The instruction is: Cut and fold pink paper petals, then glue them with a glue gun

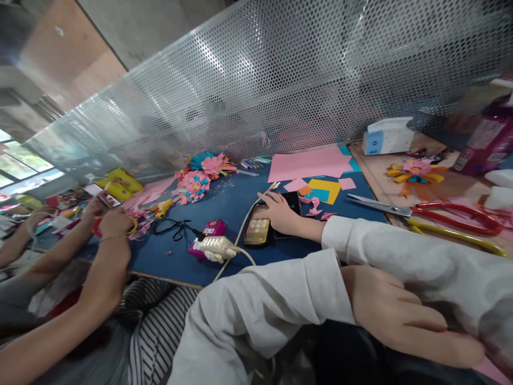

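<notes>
- Right hand [282,214] lies flat across two phones on the blue bench [224,203], its grip released and its fingers spread on the dark phone [293,202].
- The lit phone [256,229] sits just beside it, under the wrist.
- Left hand [401,318] rests loose and unclenched against the right sleeve [401,251].
- Red scissors [444,214] lie to the right.
- A co-worker's hands [108,222] are at work far to the left.

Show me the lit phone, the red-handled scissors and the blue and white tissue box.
Lit smartphone with black edge [257,227], head view, on its glowing screen.
Large red-handled metal scissors [377,204], head view, on the steel blade.
White and blue cardboard tissue box [390,139], head view, on its front face.
</notes>
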Motion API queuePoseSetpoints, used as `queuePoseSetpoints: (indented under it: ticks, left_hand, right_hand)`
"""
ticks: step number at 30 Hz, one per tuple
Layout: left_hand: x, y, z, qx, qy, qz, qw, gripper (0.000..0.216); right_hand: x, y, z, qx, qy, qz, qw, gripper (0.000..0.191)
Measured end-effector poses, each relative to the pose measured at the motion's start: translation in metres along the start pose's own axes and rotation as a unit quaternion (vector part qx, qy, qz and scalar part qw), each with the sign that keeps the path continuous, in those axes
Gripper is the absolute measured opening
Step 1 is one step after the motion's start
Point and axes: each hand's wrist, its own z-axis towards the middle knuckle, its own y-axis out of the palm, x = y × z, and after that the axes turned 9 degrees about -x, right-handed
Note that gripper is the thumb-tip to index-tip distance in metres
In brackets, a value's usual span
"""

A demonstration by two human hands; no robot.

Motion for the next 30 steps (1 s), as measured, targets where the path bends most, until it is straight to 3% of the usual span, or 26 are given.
queuePoseSetpoints:
  ticks: [3, 8, 11, 15, 22, 24, 28, 30]
  left_hand:
    - [-0.001, -0.002, 0.004, -0.071, -0.042, -0.063, 0.995, 0.035]
    - [0.000, -0.021, 0.014, -0.203, -0.093, -0.102, 0.969, 0.035]
    - [-0.004, -0.022, 0.015, -0.186, -0.073, -0.118, 0.973, 0.028]
    - [-0.009, -0.011, 0.009, -0.082, -0.011, -0.126, 0.989, 0.023]
    - [-0.001, -0.019, 0.009, -0.059, -0.072, -0.148, 0.985, 0.024]
    - [0.001, -0.024, 0.012, -0.079, -0.101, -0.159, 0.979, 0.022]
    - [0.001, -0.033, 0.022, -0.221, -0.150, -0.185, 0.946, 0.018]
    - [0.000, -0.035, 0.025, -0.242, -0.156, -0.201, 0.936, 0.019]
  right_hand:
    - [-0.002, -0.002, -0.001, 0.001, 0.000, -0.014, 1.000, 0.045]
    - [-0.007, -0.010, -0.010, 0.004, -0.013, -0.023, 1.000, 0.048]
    - [-0.008, -0.013, -0.018, -0.005, -0.019, -0.017, 1.000, 0.050]
    - [-0.006, -0.010, -0.022, -0.008, -0.038, -0.005, 0.999, 0.046]
    - [-0.009, -0.017, -0.025, 0.000, 0.003, 0.005, 1.000, 0.045]
    - [-0.010, -0.019, -0.026, -0.011, 0.018, 0.005, 1.000, 0.041]
    - [-0.009, -0.015, -0.024, -0.007, -0.001, -0.018, 1.000, 0.048]
    - [-0.009, -0.012, -0.024, -0.006, -0.012, -0.031, 0.999, 0.048]
